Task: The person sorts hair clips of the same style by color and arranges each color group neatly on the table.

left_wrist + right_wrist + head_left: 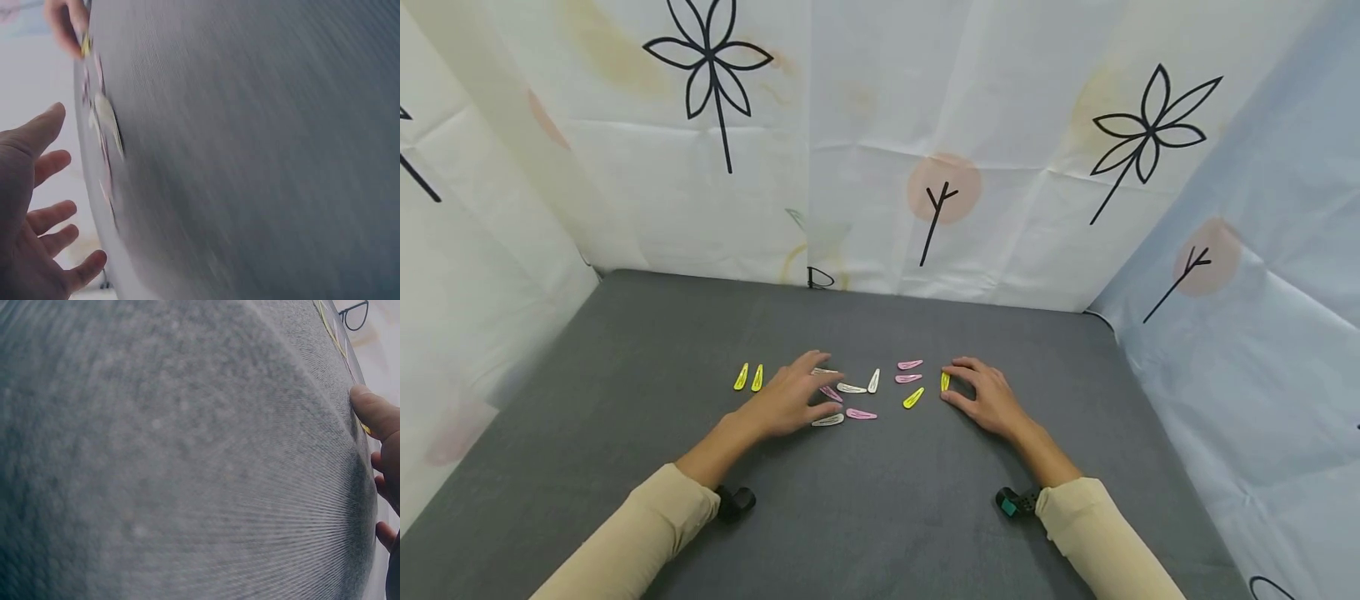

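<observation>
Snap hair clips in yellow, pink and white lie on a grey cloth. My left hand (787, 398), fingers spread, is over the middle group, partly covering a white clip (828, 421) and a pink clip (831, 393). In the left wrist view its fingers (57, 239) are apart with nothing between them. On the right, my right hand (988, 398) pinches a yellow hair clip (945, 381) end to end between thumb and forefinger. Just left of it lie another yellow clip (913, 397) and two pink clips, one a little above the other (908, 379).
Two yellow clips (749, 377) stand side by side, left of my left hand. Between the hands lie white clips (852, 388) and a pink clip (861, 414). Patterned white curtains (872, 167) border the grey table (880, 517) at the back and sides.
</observation>
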Tool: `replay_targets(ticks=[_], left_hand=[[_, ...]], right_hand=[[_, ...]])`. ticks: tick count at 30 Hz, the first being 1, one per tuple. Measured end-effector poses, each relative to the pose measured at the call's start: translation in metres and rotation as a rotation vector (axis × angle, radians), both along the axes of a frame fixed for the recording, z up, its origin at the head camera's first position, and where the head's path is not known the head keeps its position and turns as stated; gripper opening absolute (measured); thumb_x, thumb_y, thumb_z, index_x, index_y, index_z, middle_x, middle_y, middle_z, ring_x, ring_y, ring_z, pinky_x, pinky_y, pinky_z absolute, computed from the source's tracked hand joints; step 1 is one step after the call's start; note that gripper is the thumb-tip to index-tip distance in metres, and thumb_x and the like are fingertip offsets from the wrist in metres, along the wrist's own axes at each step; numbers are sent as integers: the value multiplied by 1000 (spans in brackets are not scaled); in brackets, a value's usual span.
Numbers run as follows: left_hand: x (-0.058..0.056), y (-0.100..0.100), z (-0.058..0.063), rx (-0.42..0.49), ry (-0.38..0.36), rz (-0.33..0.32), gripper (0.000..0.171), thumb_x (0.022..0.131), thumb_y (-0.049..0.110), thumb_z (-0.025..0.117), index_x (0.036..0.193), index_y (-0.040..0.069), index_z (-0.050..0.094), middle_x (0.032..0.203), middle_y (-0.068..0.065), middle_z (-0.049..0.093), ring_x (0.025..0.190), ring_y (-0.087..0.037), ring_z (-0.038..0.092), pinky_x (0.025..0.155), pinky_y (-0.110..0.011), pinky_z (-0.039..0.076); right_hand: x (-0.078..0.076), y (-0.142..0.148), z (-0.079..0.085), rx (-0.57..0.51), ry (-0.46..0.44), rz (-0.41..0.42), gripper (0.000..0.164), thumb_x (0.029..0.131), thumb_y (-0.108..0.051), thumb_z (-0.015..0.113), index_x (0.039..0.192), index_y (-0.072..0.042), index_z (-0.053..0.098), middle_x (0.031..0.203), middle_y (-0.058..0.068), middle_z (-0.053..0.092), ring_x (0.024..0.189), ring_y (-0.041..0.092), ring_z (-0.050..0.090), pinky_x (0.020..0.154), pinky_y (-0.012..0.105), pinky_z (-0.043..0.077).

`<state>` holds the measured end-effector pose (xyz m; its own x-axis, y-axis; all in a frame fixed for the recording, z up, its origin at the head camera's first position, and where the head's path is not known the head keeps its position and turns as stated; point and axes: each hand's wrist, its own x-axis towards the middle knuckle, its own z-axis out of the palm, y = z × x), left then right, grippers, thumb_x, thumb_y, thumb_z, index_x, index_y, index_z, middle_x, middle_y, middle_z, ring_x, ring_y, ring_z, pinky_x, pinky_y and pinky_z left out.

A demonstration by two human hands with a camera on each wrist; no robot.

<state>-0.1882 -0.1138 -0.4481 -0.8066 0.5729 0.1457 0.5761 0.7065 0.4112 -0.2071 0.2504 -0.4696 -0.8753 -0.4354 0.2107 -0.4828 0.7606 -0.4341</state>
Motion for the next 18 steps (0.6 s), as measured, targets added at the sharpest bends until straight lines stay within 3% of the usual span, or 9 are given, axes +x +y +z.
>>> replay_targets(ticks=[4,9,18], left_hand=[[1,26,2,-21,-4,-41,51,91,40,72,133,11,65,147,-22,44,141,-37,36,101,-63,38],[-2,54,-6,-92,-7,-72,51,93,43,68,134,13,64,150,-21,42,144,-37,31,104,-64,35],[-1,83,-7,-156,-50,-80,51,95,46,65,136,16,63,150,-18,43,146,-33,29,106,-62,34]], right_hand=[[0,-1,-1,-5,7,-6,47,89,-26,76,131,-7,65,137,19,55,130,38,49,108,64,27],[-1,0,-2,8,8,0,48,90,-27,75,132,-7,64,138,20,55,131,39,48,107,65,28],[-1,1,-2,5,10,0,48,90,-27,75,132,-7,64,138,19,55,130,39,49,107,64,28]])
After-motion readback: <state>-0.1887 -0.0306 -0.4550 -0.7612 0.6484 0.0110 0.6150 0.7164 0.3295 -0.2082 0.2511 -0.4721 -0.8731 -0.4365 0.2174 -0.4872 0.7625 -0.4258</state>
